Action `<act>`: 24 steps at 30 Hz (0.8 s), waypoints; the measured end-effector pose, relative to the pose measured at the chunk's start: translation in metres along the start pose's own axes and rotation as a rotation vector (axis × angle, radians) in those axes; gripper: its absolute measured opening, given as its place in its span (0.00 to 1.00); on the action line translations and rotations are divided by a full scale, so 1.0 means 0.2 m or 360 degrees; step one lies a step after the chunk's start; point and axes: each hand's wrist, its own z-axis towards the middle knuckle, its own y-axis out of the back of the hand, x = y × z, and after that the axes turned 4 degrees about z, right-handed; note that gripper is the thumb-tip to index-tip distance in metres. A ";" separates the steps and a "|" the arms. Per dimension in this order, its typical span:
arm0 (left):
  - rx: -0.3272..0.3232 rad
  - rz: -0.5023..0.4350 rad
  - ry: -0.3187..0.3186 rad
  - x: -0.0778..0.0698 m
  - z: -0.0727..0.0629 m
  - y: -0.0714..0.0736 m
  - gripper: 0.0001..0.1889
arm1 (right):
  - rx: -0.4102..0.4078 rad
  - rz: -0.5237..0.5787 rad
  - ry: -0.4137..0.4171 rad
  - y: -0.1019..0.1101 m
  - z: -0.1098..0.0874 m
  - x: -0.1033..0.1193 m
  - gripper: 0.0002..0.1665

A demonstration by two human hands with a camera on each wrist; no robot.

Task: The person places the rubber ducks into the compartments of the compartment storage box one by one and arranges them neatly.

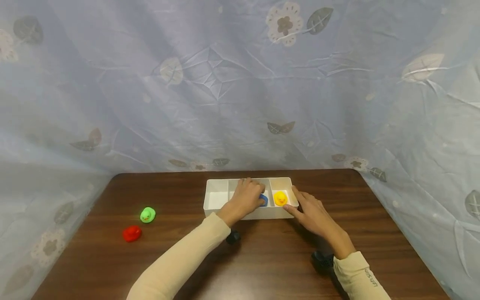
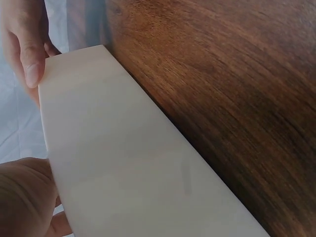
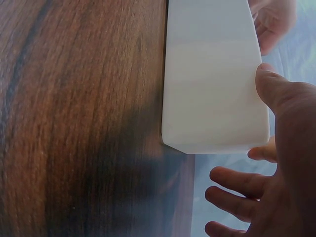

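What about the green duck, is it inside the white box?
No, the green duck sits on the table, left of the white box.

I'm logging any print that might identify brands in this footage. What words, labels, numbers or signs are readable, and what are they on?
"LETS...": dark lettering on the right sleeve, near the cuff; the remaining letters are too small and blurred to read.
No other text can be made out, including on the white tray, the yellow duck, the green duck or the red toy.
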 end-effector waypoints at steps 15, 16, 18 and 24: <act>0.0103 -0.0066 -0.0031 0.01 -0.01 0.02 0.10 | -0.0003 0.0004 0.0014 -0.01 0.01 0.01 0.49; 0.0101 -0.0062 -0.0030 0.01 -0.01 0.02 0.10 | -0.0004 0.0002 0.0017 -0.01 0.01 0.01 0.49; 0.0095 -0.0051 -0.0025 0.01 -0.01 0.02 0.09 | -0.0006 0.0002 0.0018 0.00 0.01 0.01 0.49; 0.0078 -0.0030 -0.0018 0.01 0.00 0.01 0.08 | 0.0005 0.0002 0.0001 0.00 0.01 0.01 0.49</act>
